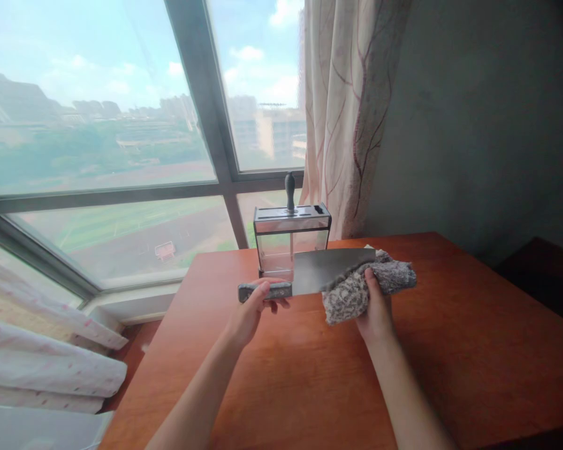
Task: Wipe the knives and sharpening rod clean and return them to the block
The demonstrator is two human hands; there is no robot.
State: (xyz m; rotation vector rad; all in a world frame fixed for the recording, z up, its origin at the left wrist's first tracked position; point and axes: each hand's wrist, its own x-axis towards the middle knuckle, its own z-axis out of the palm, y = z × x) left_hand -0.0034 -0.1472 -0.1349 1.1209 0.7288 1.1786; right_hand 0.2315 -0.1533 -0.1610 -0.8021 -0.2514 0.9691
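Note:
A broad-bladed kitchen knife [316, 269] is held level above the table, its blade pointing right. My left hand [253, 307] is closed round its dark handle, thumb on top. In my right hand [376, 306] is a mottled grey-and-white cloth [347, 299], bunched up and pressed against the lower edge and tip of the blade. The cloth hides part of the blade's right end and most of my right fingers. Just behind the knife stands a clear-sided knife block [293, 220] with a metal top, and one dark-handled tool [289, 190] sticks up out of it.
The reddish-brown wooden table [281, 387] spreads under both arms. Beyond it are a window with a grey frame [201, 81] and a patterned curtain [342, 94]. White spotted fabric [51, 356] hangs at the lower left, and a dark wall [464, 125] stands at the right.

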